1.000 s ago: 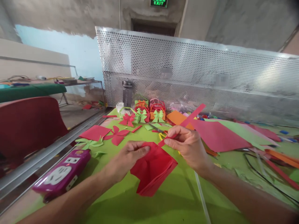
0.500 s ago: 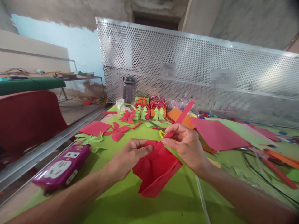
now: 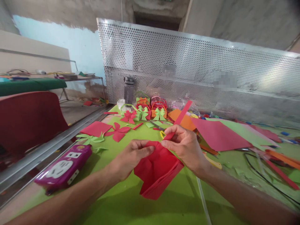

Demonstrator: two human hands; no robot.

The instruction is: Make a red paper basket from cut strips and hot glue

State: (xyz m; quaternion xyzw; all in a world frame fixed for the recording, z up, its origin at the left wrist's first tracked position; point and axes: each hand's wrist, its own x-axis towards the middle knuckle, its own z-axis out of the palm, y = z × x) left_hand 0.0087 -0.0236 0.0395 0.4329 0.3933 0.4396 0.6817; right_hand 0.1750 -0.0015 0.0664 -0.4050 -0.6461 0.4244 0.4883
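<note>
— Pinching the red paper strip [image 3: 179, 120] near its lower end with my right hand [image 3: 185, 147], thumb and forefinger clamped on it, I have the rest of it angling up and away over the green table [image 3: 131, 203]. My left hand [image 3: 131, 157] is closed on the top edge of the folded red paper piece [image 3: 157, 170], which sits just in front of me, between both hands.

— How do you reckon that paper handles?

— Light and thin, I'd say; it will crease or tear if tugged, so I'd hold it close to the edge and at the folds.

— Anything crowding you?

— A purple power strip [image 3: 62, 168] lies to my left, red paper flower cutouts [image 3: 117, 132] and small paper baskets [image 3: 150, 111] sit farther back, scissors [image 3: 157, 126] lie beyond my fingers, and big coloured sheets [image 3: 220, 136] spread to the right before the perforated metal screen [image 3: 187, 62]
</note>
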